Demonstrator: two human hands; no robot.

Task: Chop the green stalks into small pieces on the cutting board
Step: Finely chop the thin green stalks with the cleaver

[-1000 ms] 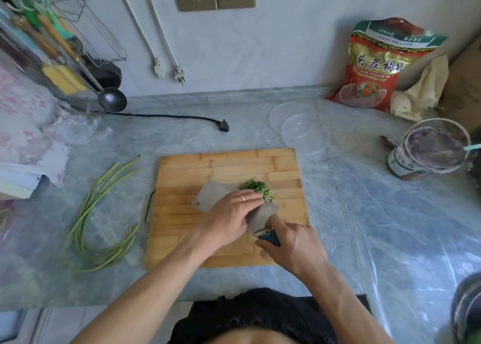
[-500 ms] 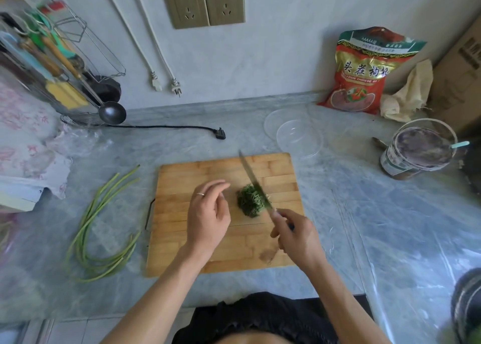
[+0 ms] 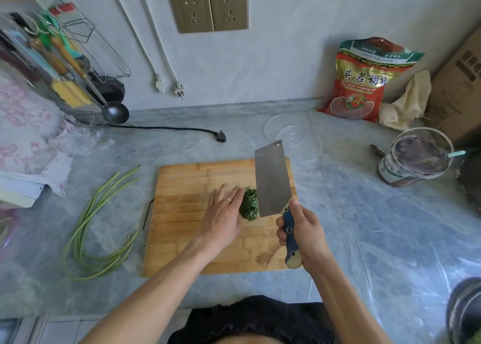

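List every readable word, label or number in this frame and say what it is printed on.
"头茬枸杞", large characters on the red snack bag against the wall.
"CHINESE", part of a smaller line under those characters; the rest is blurred.
"AAAAA", roughly, on the bag's green top band; too small to be sure.
Dark print on the cardboard box: unreadable.
Label on the plastic tub: unreadable.

The cutting board [image 3: 182, 239] has bare wood at its left and near side. The cleaver [image 3: 272, 179] and the left hand [image 3: 222, 213] flank the chopped pile [image 3: 249, 207].
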